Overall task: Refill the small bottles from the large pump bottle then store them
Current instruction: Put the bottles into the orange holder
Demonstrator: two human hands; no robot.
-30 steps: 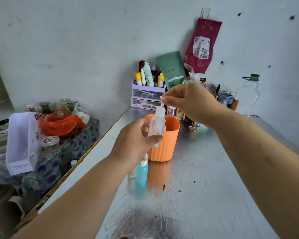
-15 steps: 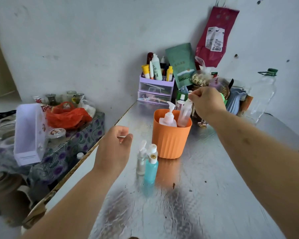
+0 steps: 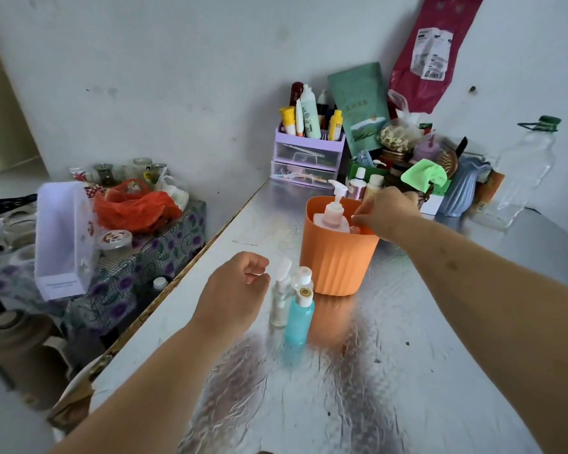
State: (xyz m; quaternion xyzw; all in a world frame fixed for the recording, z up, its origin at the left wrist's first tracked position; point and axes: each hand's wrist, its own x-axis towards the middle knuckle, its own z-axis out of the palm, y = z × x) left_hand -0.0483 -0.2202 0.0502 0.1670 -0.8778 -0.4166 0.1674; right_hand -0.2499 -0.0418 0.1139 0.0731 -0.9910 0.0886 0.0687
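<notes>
The orange cup (image 3: 336,260) holds the large pump bottle (image 3: 332,213).

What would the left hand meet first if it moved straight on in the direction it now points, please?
Most likely the clear spray bottle, standing just beyond the curled fingers of the left hand, with the blue bottle beside it. Depth is unclear from one view, so it might pass behind.

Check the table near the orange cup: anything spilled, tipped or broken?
Nothing stands out. The pump bottle stands upright in the orange cup, and the small bottles beside it are upright and capped. No puddle shows on the table; its dark patches look like reflections.
</notes>
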